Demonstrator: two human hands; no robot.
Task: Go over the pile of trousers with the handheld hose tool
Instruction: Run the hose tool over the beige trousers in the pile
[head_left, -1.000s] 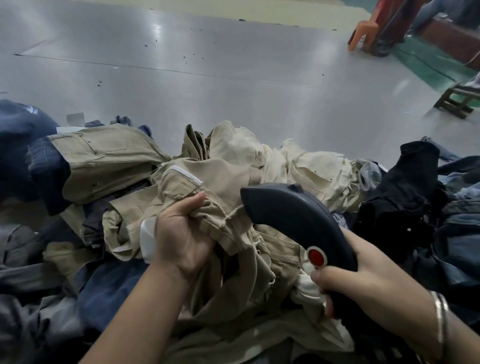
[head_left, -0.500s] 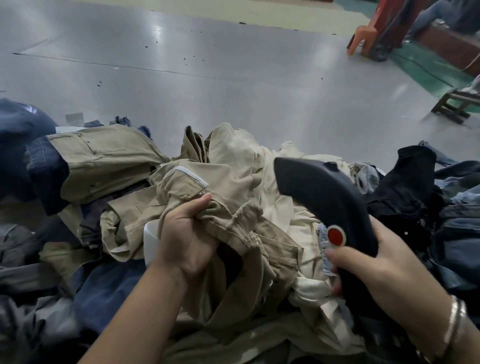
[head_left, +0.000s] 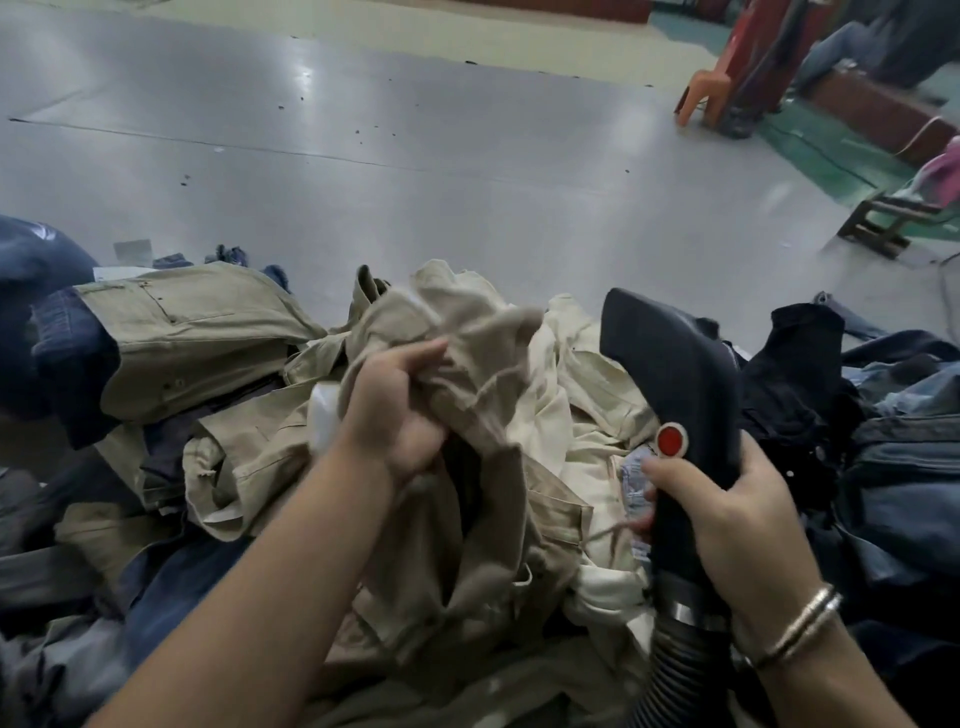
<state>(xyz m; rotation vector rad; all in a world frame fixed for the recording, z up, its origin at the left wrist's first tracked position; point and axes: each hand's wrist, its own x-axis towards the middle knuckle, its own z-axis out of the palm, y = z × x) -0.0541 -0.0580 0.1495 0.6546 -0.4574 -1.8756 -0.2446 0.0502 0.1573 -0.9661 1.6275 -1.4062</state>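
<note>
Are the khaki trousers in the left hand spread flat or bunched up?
Bunched up. The left hand grips a crumpled wad of the khaki trousers, lifted off the pile, with folds hanging below.

Hose tool (head_left: 670, 384) right of left hand (head_left: 395, 410), over trousers pile (head_left: 545, 415).

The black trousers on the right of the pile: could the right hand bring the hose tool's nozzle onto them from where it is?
Probably yes. The right hand grips the dark handheld hose tool, whose nozzle is raised beside the black trousers, with nothing between them.
</note>
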